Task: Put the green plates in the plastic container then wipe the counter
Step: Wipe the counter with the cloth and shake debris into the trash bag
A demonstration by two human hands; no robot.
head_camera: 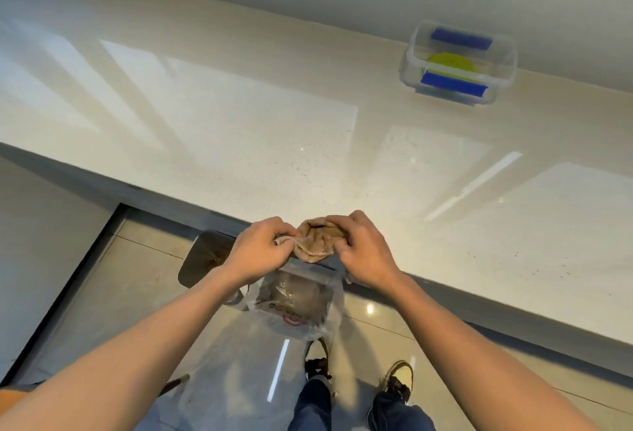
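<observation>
A brown cloth (pixel 317 240) is bunched up between my two hands at the counter's front edge. My left hand (pixel 262 250) pinches its left side and my right hand (pixel 364 249) grips its right side. The clear plastic container (pixel 457 62) with blue clips stands far right at the back of the cream counter (pixel 239 122), against the wall. Green plates (pixel 450 62) lie inside it.
Below my hands, on the tiled floor, stands a bin lined with a clear plastic bag (pixel 296 300). A dark stool or lid (pixel 205 257) sits to its left. My shoes (pixel 397 379) are near the counter base.
</observation>
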